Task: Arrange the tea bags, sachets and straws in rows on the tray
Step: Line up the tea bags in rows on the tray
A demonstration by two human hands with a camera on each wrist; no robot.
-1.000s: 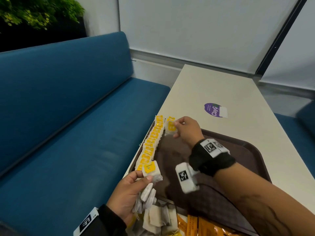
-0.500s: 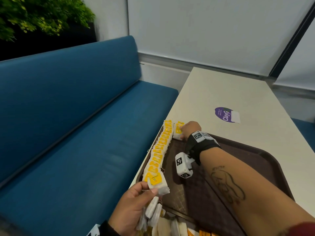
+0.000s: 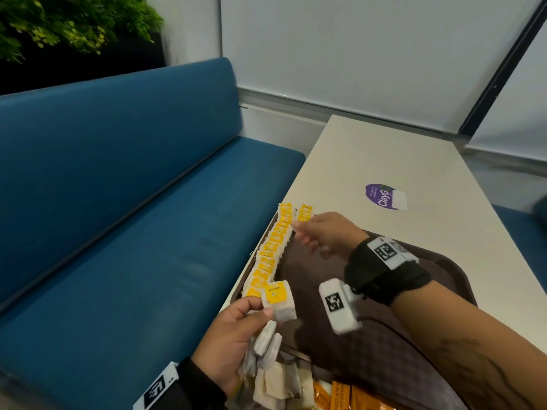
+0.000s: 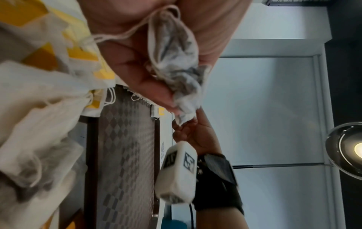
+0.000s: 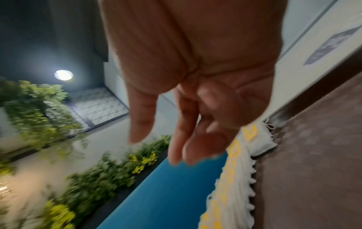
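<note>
Tea bag [image 3: 305,213] now lies released at mid-frame starting a second row, right hand [image 3: 325,235] lifted away fingers apart, left hand [image 3: 236,335] pinching the next tea bags [image 3: 279,300].

A pale bench [image 3: 384,161] is seen beside a blue sofa. A dark brown tray [image 3: 450,261] is set on the near part of the bench, close to its left edge. A round purple sticker [image 3: 381,196] with a white tab is stuck on the bench top, a little past the tray. A long row of tea bags [image 3: 273,250] with yellow tags is laid along the left side of the tray. One more tea bag [image 3: 305,213] is placed beside the far end of the row.
</note>
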